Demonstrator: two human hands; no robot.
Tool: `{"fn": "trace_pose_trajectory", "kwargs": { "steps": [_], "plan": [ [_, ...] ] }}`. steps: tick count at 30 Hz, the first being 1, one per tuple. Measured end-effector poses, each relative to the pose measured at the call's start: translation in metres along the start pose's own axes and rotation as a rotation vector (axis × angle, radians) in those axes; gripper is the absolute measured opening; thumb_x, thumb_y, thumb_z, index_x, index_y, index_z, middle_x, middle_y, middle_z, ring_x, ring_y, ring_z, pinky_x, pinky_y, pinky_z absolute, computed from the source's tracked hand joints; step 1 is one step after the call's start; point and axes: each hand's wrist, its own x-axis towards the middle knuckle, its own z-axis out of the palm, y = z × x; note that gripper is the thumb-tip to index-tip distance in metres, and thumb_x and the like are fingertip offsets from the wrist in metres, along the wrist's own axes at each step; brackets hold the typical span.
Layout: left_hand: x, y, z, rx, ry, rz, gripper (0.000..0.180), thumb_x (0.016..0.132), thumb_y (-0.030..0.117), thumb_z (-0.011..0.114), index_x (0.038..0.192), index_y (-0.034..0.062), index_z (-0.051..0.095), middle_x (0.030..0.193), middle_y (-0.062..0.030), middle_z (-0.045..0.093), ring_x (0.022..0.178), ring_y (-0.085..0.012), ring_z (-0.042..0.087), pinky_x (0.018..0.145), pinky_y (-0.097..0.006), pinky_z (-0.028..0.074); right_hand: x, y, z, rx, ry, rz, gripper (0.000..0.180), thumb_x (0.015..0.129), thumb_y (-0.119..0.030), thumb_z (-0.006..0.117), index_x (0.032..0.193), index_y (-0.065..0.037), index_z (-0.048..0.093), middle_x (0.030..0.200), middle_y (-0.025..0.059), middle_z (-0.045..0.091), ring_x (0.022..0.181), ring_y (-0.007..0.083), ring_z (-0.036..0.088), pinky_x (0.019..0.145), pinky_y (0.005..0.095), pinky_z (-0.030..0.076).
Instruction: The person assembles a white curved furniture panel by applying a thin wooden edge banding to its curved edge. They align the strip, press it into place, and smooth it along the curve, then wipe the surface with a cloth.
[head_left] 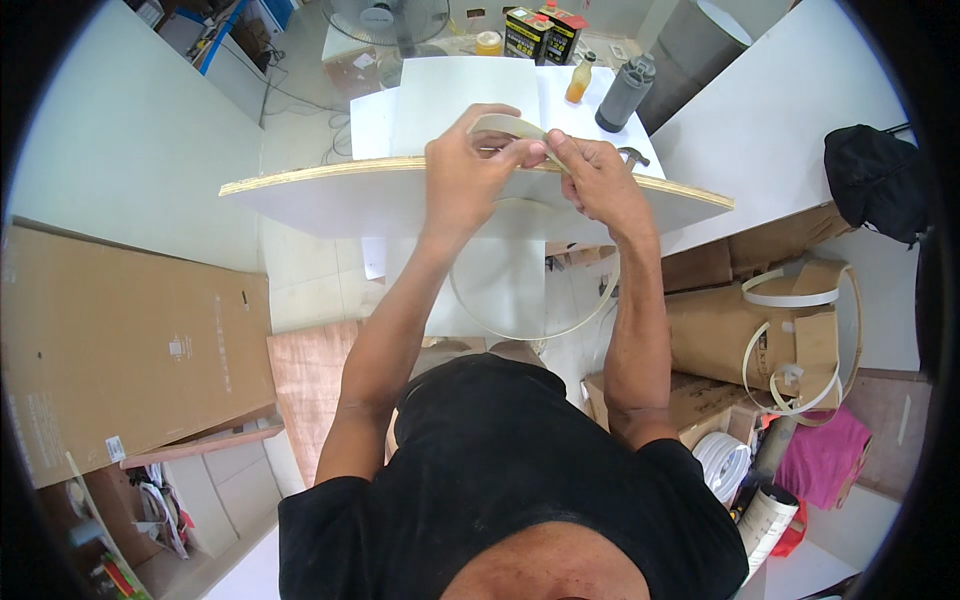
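Note:
A pale, flexible strip of edge banding (pixel 508 125) bends in an arc between my two hands, above the edge of a white-faced plywood board (pixel 330 205). My left hand (pixel 472 165) is closed on it, the thumb pointing toward the right hand. With thumb and curled fingers, my right hand (pixel 598 182) grips the strip just to the right. The rest of the band hangs in a wide loop on the near side of the board, below my wrists. The board's bare plywood edge faces up and runs left to right beneath my hands.
Past the board lie white panels (pixel 465 85), a hammer (pixel 634 157), a grey bottle (pixel 627 92), a small orange-filled bottle (pixel 580 78) and metal cans (pixel 540 38). A fan (pixel 380 18) stands farther back. Cardboard (pixel 140 340) leans at left; a wrapped carton (pixel 710 325) with looped strips lies right.

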Motion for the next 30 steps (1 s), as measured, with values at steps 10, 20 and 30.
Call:
{"fn": "trace_pose_trajectory", "kwargs": {
  "steps": [10, 20, 30],
  "plan": [
    [0.024, -0.006, -0.082, 0.150, 0.056, 0.068, 0.016, 0.108, 0.006, 0.066, 0.119, -0.0024, 0.074, 0.103, -0.0115, 0.081, 0.097, -0.0199, 0.080, 0.090, -0.034, 0.064, 0.008, 0.005, 0.001, 0.016, -0.047, -0.037, 0.060, 0.117, -0.053, 0.050, 0.107, -0.008, 0.088, 0.057, -0.0051, 0.039, 0.053, 0.0108, 0.039, 0.055, 0.0333, 0.035],
    [-0.004, -0.039, -0.298, 0.219, 0.978, 0.197, 0.034, 0.116, 0.025, 0.059, 0.139, 0.0007, 0.067, 0.135, -0.0123, 0.073, 0.136, -0.0236, 0.060, 0.118, -0.042, 0.042, 0.003, 0.002, 0.008, -0.001, 0.029, -0.006, 0.051, 0.118, -0.047, 0.052, 0.114, -0.011, 0.087, 0.063, -0.0087, 0.038, 0.057, 0.0051, 0.035, 0.054, 0.0266, 0.028],
    [-0.010, -0.083, -0.345, -0.332, 0.321, 0.170, 0.063, 0.105, 0.035, 0.077, 0.154, 0.0010, 0.058, 0.138, -0.0086, 0.067, 0.130, -0.0191, 0.059, 0.118, -0.036, 0.042, -0.015, -0.099, 0.121, -0.022, 0.092, -0.261, 0.040, 0.114, -0.032, 0.067, 0.132, 0.002, 0.077, 0.083, -0.0027, 0.059, 0.075, 0.0069, 0.049, 0.066, 0.0246, 0.036]
  ]
}}
